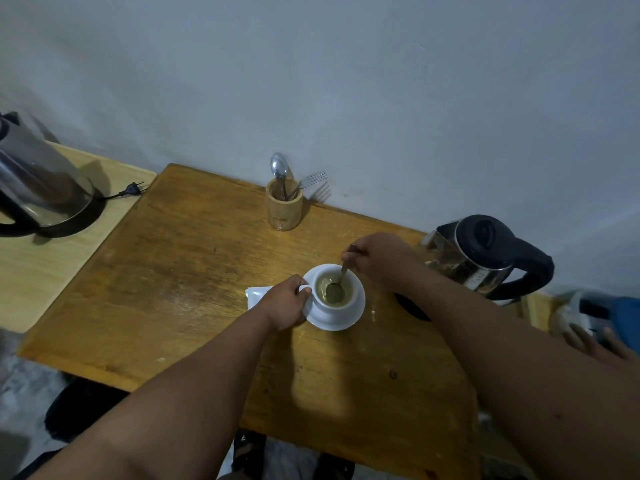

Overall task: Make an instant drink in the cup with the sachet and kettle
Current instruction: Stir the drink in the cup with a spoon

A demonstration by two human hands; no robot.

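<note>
Both forearms reach over the wooden surface [180,292]. Left hand [285,303] grips the handle of the white cup [334,301], which stands on a saucer [356,315]. Right hand [375,259] pinches a spoon [337,284] dipped in the greenish drink. A white sachet [256,295] lies just left of the cup; the glass kettle [485,256] stands at right.
</note>
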